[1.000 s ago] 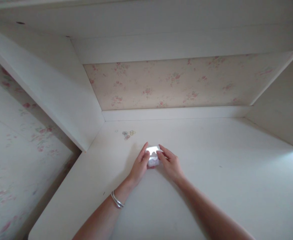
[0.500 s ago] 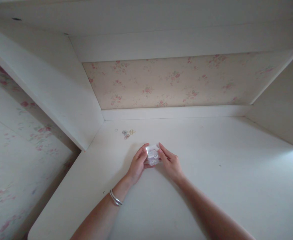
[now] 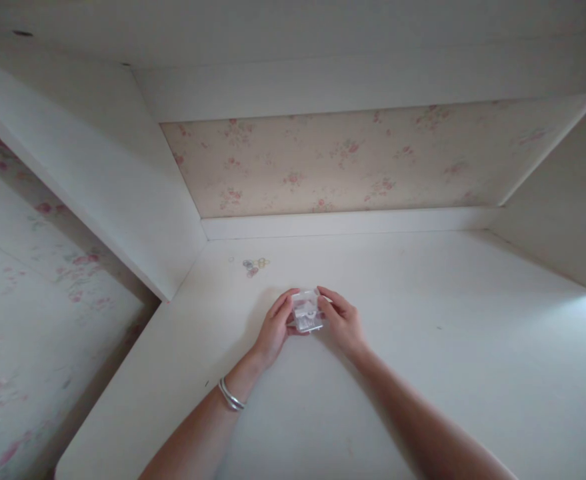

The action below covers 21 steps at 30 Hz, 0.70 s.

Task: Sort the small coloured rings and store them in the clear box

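Note:
A small clear plastic box (image 3: 307,312) is held between my two hands just above the white desk. My left hand (image 3: 273,328) closes on its left side, with fingers reaching beneath it. On the right side my right hand (image 3: 343,325) grips it, the thumb lying on its upper edge. What is inside the box is too small to make out. Beyond my left hand, several small thin rings (image 3: 255,267) in silver, gold and pinkish tones lie in a cluster on the desk.
The white desk (image 3: 423,387) is bounded by a left side panel (image 3: 103,153), a right panel (image 3: 563,207) and a low back strip (image 3: 353,225). A shelf (image 3: 323,40) overhangs it. A single ring (image 3: 231,259) lies left of the cluster.
The clear box has tilted slightly between my hands, and its lower edge now shows differently. Both hands keep hold of it in nearly the same place. The view has shifted a little.

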Tool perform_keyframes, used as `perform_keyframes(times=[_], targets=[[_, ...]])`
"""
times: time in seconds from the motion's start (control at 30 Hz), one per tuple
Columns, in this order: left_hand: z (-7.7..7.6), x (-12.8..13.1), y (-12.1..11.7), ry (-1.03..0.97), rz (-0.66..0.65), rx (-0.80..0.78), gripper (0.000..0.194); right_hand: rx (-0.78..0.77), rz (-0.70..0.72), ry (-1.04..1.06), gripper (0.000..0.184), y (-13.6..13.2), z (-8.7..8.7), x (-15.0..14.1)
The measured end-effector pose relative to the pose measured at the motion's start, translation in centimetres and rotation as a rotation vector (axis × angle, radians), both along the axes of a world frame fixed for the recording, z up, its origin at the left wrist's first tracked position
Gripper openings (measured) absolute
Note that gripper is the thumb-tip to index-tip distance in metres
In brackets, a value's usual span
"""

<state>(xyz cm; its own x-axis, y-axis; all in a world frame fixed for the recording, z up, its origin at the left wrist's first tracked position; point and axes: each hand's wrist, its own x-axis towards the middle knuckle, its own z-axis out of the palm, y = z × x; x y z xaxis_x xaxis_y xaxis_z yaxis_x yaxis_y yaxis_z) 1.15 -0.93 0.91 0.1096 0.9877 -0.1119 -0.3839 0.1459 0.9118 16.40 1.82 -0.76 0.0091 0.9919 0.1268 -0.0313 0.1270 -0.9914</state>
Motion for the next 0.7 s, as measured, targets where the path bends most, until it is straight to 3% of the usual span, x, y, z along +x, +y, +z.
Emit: perform_keyframes(times=[0.23,0.5,0.7], targets=[[0.10,0.09,-0.05,0.006,-0.024,-0.002,0.046,-0.117,0.067,0.124,0.042,-0.07,0.78,0.09],[0.22,0.23,-0.13,0.015,-0.047,-0.006,0.048,-0.105,0.031,0.102,0.040,0.08,0.92,0.01],[0.48,0.32,-0.29,0.103,-0.030,0.004,0.061,-0.084,-0.113,0.112,0.044,0.61,0.72,0.22]])
